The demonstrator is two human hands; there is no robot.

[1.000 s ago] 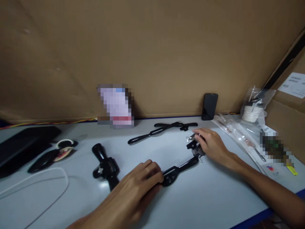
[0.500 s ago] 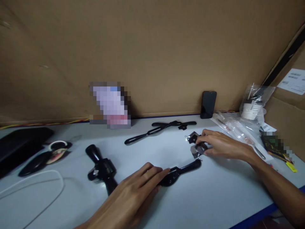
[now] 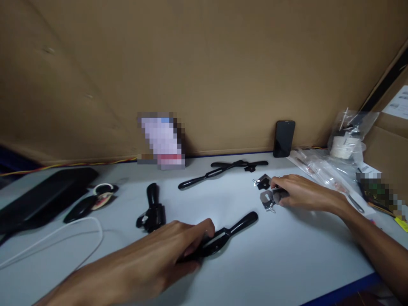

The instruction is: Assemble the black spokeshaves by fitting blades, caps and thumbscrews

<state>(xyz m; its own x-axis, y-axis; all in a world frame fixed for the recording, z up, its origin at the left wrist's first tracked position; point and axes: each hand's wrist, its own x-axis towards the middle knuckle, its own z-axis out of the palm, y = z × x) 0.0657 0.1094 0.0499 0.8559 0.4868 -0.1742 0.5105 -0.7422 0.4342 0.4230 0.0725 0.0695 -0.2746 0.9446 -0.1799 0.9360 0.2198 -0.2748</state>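
My left hand [image 3: 177,250] is wrapped around one handle of a black spokeshave body [image 3: 223,240], whose other handle points to the right over the table. My right hand [image 3: 288,191] has its fingers curled down on a grey metal blade [image 3: 278,196], partly hidden by the fingertips. Just left of those fingers lie a black lever cap [image 3: 264,183] with a silver thumbscrew [image 3: 256,182] and another metal blade [image 3: 266,197]. Farther back, two black spokeshave bodies [image 3: 191,182] lie crossed beside a small black cap [image 3: 250,168].
Another black tool with a thick handle [image 3: 153,195] lies left of my left hand. A dark phone [image 3: 284,138] leans on the cardboard wall [image 3: 223,76]. Plastic-wrapped items [image 3: 321,174] are at right. A white cable [image 3: 98,229] and black case [image 3: 54,191] are at left.
My left hand has closed around the spokeshave body's handle and turned it, so its slot now shows. My right hand stays at the small metal parts. The view has shifted left.
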